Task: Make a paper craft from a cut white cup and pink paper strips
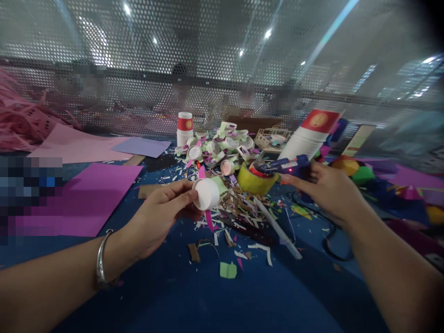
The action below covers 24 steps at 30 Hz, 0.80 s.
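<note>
Purple paper sheets [86, 199] lay flat at the left of the blue worktop [208, 300], out of the way. The left hand [156, 217] pinched a white cup [206, 194] between thumb and fingers. It was tipped sideways just above the paper scraps [239, 203], seemingly to keep its base exposed. A yellow tape roll [255, 182] sat just beyond. The right hand [326, 189] was closed round a glue gun [282, 165], its nozzle pointing left over the roll towards the cup. Bare worktop lay nearest the person; a mesh screen [222, 69] closed the far edge.
</note>
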Each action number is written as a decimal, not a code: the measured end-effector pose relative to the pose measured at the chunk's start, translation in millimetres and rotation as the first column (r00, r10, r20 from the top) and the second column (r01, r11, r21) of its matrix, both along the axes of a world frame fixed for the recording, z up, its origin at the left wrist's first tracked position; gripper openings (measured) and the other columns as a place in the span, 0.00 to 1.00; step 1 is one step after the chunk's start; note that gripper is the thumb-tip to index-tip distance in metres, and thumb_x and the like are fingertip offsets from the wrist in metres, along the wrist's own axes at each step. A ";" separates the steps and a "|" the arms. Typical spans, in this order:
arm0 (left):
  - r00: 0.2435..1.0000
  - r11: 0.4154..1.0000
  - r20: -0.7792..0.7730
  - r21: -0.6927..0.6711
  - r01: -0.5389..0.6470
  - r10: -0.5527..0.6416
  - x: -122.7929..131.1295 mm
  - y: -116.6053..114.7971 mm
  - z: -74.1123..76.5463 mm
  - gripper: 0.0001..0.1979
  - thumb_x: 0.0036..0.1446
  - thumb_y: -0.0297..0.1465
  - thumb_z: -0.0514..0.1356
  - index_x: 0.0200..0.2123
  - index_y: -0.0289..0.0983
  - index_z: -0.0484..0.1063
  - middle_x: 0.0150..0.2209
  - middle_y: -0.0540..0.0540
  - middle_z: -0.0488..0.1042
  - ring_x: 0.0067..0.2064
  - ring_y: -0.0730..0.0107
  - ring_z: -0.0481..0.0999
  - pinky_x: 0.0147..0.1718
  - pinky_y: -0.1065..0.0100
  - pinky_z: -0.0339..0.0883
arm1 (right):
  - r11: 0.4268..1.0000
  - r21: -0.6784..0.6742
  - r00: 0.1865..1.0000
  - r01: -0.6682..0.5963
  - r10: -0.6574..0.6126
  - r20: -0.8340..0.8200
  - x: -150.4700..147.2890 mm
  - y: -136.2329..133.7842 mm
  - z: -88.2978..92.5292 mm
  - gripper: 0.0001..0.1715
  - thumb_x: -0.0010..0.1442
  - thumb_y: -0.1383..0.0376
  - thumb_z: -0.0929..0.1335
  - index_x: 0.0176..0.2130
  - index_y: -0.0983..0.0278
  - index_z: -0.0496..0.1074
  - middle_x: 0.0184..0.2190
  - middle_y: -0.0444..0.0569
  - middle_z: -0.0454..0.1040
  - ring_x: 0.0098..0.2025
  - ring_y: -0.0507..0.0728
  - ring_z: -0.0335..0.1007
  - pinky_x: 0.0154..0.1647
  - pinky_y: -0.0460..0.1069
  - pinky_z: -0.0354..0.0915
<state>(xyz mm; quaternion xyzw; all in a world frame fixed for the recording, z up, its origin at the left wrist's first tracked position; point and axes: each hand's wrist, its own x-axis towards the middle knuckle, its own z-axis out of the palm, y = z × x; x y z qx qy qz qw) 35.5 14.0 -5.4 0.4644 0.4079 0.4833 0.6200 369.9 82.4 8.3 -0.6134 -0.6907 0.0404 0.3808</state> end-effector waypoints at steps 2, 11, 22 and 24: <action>1.000 1.000 0.004 -0.022 -0.008 0.008 -0.4 0.3 1.7 0.06 0.60 0.31 0.63 0.37 0.34 0.78 0.34 0.45 0.75 0.34 0.69 0.72 0.35 0.68 0.71 | 0.998 -0.050 0.998 -0.034 0.031 -0.060 -1.2 1.5 -2.0 0.23 0.53 0.51 0.72 0.40 0.66 0.75 0.33 0.53 0.81 0.31 0.57 0.76 0.32 0.51 0.70; 0.999 0.998 -0.004 -0.057 -0.034 0.034 -3.6 3.1 4.4 0.05 0.60 0.30 0.62 0.36 0.35 0.78 0.34 0.46 0.75 0.33 0.71 0.71 0.33 0.69 0.69 | 0.999 -0.029 0.991 0.026 -0.029 -0.131 -4.4 0.3 -0.7 0.26 0.51 0.52 0.74 0.46 0.64 0.74 0.40 0.54 0.80 0.40 0.60 0.77 0.46 0.56 0.70; 0.997 1.000 -0.078 -0.014 -0.003 0.002 -5.6 3.1 0.5 0.08 0.62 0.32 0.61 0.42 0.36 0.78 0.39 0.44 0.77 0.34 0.70 0.73 0.34 0.68 0.70 | 0.882 0.461 0.995 0.096 -0.072 -0.070 -34.9 -23.6 8.9 0.15 0.55 0.61 0.73 0.43 0.63 0.77 0.34 0.50 0.78 0.31 0.54 0.73 0.36 0.50 0.69; 0.996 1.000 -0.086 -0.005 0.006 -0.007 -5.1 3.6 -0.6 0.09 0.62 0.32 0.61 0.42 0.36 0.78 0.40 0.44 0.77 0.35 0.70 0.73 0.35 0.69 0.70 | 0.893 0.448 0.999 0.035 -0.017 -0.044 -47.5 -34.6 9.4 0.09 0.58 0.62 0.72 0.39 0.63 0.77 0.32 0.48 0.78 0.30 0.53 0.72 0.34 0.48 0.68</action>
